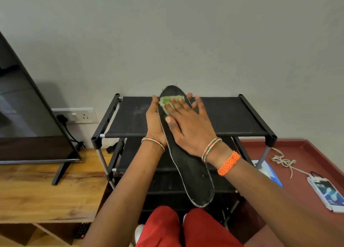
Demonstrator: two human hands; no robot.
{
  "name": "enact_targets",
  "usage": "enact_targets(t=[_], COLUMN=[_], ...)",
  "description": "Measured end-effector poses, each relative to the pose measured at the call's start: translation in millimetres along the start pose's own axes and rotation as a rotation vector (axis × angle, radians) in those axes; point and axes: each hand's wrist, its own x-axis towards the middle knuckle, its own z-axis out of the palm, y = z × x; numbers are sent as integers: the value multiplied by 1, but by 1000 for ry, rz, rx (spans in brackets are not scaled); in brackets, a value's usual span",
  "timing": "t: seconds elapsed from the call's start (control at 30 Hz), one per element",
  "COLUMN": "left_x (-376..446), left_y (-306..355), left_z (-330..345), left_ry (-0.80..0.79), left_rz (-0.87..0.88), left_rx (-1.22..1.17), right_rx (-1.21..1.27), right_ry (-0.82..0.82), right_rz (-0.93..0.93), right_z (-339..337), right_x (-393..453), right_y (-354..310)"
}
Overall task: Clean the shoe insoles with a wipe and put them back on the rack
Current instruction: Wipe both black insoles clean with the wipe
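Left hand (153,123) cupped the black insole (188,164) from below along its left edge, palm under it, fingertips showing past the toe end on the far side. Grip was a supporting clasp, not a fist. Insole was held in the air above the black shoe rack (232,120), toe pointing toward the wall, heel end hanging down toward the person's red trousers (163,228).

Right hand (189,127) lay flat on the insole's top face, fingers spread and extended, pressing a green wipe (168,102) against the toe area. Wipe sat under the index and middle fingertips, bunched out to their left, touching the left thumb. Thumb of the right hand rested on the insole just behind the wipe. Heel half of the insole was bare, well behind the fingers.

Rack's top shelf was directly below both hands. Right of the rack: a tangled shoelace (283,162) and a blue-white packet (327,191) on the red floor, well apart from the hands.
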Motion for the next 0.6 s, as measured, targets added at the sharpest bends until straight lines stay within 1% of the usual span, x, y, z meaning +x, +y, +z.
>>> enact_targets(t=[0.07, 0.13, 0.23, 0.27, 0.33, 0.4, 0.47, 0.53, 0.6], left_x=[3, 4, 9, 9, 12, 14, 13, 12, 14], left_y=[-4, -4, 5, 8, 11, 11, 6, -1, -11], left_z=[3, 5, 0, -3, -9, -9, -6, -1, 2], left_ry=[-1, -25, 51, 40, 54, 71, 71, 122, 105], left_rz=[-12, 1, 42, 38, 13, 12, 44, 107, 133], left_rx=[51, 53, 52, 64, 51, 42, 57, 97, 154], right_rx=[-52, -27, 103, 137, 168, 149, 91, 12, -35], right_ry=[6, 8, 3, -12, -29, -17, 7, 37, 47], right_rz=[74, 89, -47, -88, -127, -131, -102, -34, 41], right_z=[1, 2, 6, 8, 12, 13, 13, 13, 13], right_x=[14, 17, 1, -6, -13, -12, -5, 8, 23], right_y=[7, 6, -8, -11, -11, -9, -6, 0, 6])
